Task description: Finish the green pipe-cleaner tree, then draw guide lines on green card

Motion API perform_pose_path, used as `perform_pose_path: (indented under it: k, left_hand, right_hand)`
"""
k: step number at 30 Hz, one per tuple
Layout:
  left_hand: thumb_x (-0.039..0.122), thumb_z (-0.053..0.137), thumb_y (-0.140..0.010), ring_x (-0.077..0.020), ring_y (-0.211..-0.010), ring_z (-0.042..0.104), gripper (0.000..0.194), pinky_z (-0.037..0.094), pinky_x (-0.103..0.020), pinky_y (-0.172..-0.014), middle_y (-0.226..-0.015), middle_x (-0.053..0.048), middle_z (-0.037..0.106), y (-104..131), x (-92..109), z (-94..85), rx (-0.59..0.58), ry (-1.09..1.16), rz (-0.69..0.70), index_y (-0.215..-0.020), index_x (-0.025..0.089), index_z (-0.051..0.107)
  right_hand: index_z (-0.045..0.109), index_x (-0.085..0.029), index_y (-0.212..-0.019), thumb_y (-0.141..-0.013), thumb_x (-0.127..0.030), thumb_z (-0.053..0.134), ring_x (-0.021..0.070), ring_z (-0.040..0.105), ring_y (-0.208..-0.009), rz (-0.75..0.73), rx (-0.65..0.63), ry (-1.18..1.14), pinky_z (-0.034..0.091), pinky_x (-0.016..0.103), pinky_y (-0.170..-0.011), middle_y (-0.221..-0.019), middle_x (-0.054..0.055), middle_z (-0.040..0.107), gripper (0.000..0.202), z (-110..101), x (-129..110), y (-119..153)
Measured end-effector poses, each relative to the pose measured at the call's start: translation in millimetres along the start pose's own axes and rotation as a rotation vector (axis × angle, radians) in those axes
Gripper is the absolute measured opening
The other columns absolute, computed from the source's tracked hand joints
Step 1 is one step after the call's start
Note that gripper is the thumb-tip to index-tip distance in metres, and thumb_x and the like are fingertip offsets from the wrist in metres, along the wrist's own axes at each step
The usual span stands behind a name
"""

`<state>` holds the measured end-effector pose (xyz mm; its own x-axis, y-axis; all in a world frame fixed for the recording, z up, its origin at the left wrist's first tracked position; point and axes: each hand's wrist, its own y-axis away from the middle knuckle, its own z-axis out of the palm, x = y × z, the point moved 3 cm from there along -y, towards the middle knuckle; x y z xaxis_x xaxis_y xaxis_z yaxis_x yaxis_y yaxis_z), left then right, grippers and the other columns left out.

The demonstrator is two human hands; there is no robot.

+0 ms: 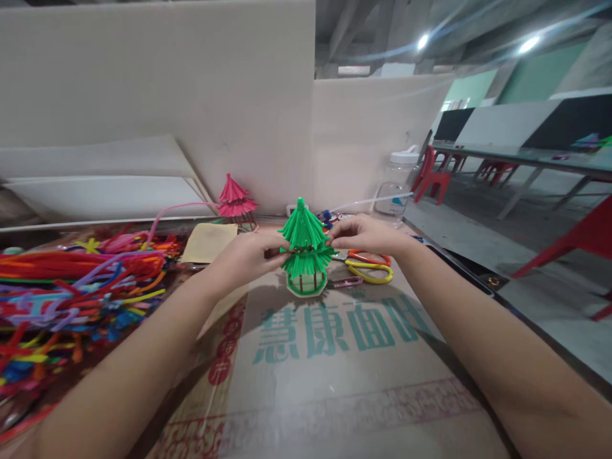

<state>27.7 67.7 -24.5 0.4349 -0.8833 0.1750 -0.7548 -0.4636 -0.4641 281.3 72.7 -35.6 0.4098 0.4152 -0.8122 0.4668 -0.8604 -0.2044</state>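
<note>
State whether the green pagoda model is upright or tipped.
Upright. The green pagoda model points its tip upward, its base lowest, between the left hand and right hand.

Large green characters reading 慧康面, plus a partly hidden fourth, stand on the cardboard sheet, while its red-circled characters and the plastic bottle's label stay illegible.

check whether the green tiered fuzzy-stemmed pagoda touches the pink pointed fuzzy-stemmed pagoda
Apart: the head view shows pale panel between the green pagoda and the pink pagoda.
</note>
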Motion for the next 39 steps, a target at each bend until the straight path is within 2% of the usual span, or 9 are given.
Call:
perform_pose_path:
  k: [4, 9, 17, 20, 23, 31, 36, 39]
  left_hand:
    - [0.022, 0.057, -0.093, -0.0109, -0.064, 0.055, 0.016, 0.038, -0.020, -0.061, -0.078, 0.001, 0.069, -0.8, 0.3, 2.2, 0.020, 0.027, 0.019, -0.086, 0.019, 0.072]
    - [0.023, 0.057, -0.094, -0.0111, -0.065, 0.055, 0.020, 0.037, -0.020, -0.061, -0.076, 0.000, 0.069, -1.6, 4.3, 2.3, 0.035, 0.001, 0.078, -0.081, 0.019, 0.071]
    - [0.026, 0.055, -0.094, -0.0123, -0.066, 0.056, 0.023, 0.037, -0.020, -0.060, -0.072, 0.001, 0.067, 1.4, -7.9, 1.6, 0.013, -0.019, 0.013, -0.083, 0.020, 0.074]
    - [0.031, 0.056, -0.094, -0.0112, -0.059, 0.051, 0.024, 0.035, -0.020, -0.057, -0.067, 0.001, 0.064, 3.6, -16.5, 2.4, 0.027, -0.006, -0.071, -0.086, 0.019, 0.075]
    - [0.034, 0.055, -0.095, -0.0099, -0.055, 0.044, 0.029, 0.032, -0.020, -0.055, -0.065, 0.002, 0.062, 5.1, -21.2, 3.8, 0.044, 0.003, -0.117, -0.084, 0.017, 0.075]
    - [0.034, 0.055, -0.096, -0.0118, -0.064, 0.054, 0.028, 0.035, -0.020, -0.058, -0.072, 0.000, 0.067, 3.5, -19.3, 5.3, 0.025, 0.017, -0.098, -0.094, 0.018, 0.077]
    - [0.033, 0.055, -0.096, -0.0111, -0.060, 0.051, 0.026, 0.035, -0.020, -0.058, -0.069, 0.001, 0.065, 4.3, -19.5, 4.9, 0.033, 0.001, -0.101, -0.092, 0.018, 0.076]
    - [0.031, 0.056, -0.095, -0.0118, -0.064, 0.055, 0.023, 0.037, -0.020, -0.061, -0.072, 0.001, 0.066, 4.6, -18.1, 4.5, 0.026, 0.024, -0.099, -0.097, 0.019, 0.076]
  right_hand:
    - [0.078, -0.019, -0.091, -0.078, -0.034, 0.071, 0.0194, 0.071, -0.088, -0.016, 0.028, 0.055, 0.055, 0.033, -0.083, -0.093, 0.004, 0.078, 0.021, 0.9, -0.5, -1.4]
    - [0.077, -0.018, -0.092, -0.079, -0.030, 0.070, 0.0200, 0.070, -0.091, -0.037, 0.102, 0.114, 0.054, 0.033, -0.086, -0.095, 0.005, 0.078, 0.019, 1.9, 0.0, -3.8]
    - [0.081, -0.019, -0.090, -0.082, -0.026, 0.069, 0.0202, 0.071, -0.093, -0.069, 0.035, 0.183, 0.053, 0.033, -0.088, -0.096, 0.005, 0.078, 0.016, 9.6, -4.8, -3.6]
    - [0.081, -0.021, -0.090, -0.083, -0.029, 0.070, 0.0195, 0.070, -0.089, -0.073, 0.012, 0.212, 0.053, 0.032, -0.084, -0.093, 0.004, 0.078, 0.016, 14.6, -11.8, -2.0]
    - [0.080, -0.020, -0.091, -0.082, -0.029, 0.071, 0.0194, 0.070, -0.086, -0.067, 0.063, 0.224, 0.053, 0.032, -0.081, -0.090, 0.004, 0.077, 0.016, 16.6, -14.3, -1.8]
    - [0.082, -0.020, -0.088, -0.080, -0.025, 0.069, 0.0193, 0.070, -0.087, -0.120, 0.107, 0.173, 0.053, 0.032, -0.083, -0.090, 0.004, 0.078, 0.016, 13.9, -0.2, -5.5]
    - [0.081, -0.020, -0.083, -0.082, -0.026, 0.069, 0.0176, 0.069, -0.083, -0.178, 0.128, 0.152, 0.053, 0.030, -0.080, -0.088, 0.004, 0.077, 0.014, 16.4, 0.8, -6.0]
    - [0.081, -0.019, -0.082, -0.082, -0.027, 0.069, 0.0172, 0.068, -0.081, -0.189, 0.127, 0.145, 0.053, 0.030, -0.079, -0.087, 0.005, 0.076, 0.014, 17.2, -0.2, -5.9]
